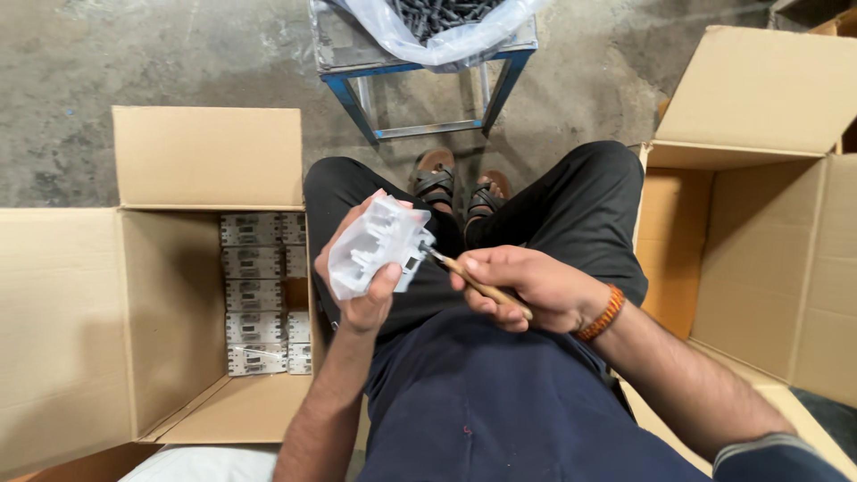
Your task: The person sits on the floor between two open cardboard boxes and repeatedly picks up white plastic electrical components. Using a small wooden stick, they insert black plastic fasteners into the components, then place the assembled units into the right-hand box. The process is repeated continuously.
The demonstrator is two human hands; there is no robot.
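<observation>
My left hand [357,277] grips a white plastic switch housing [375,245] above my lap, its open side facing right. In my right hand [522,286] is a wooden-handled screwdriver [478,284], and its metal tip touches the right edge of the housing. An orange bead bracelet [600,314] circles my right wrist. I sit with black trousers and sandals visible below the hands.
An open cardboard box [178,161] at my left holds stacked rows of white housings [263,295]. Another open cardboard box [759,250] stands at my right. Ahead, a blue-framed metal stand [428,71] carries a clear plastic bag of dark screws [442,22] on concrete floor.
</observation>
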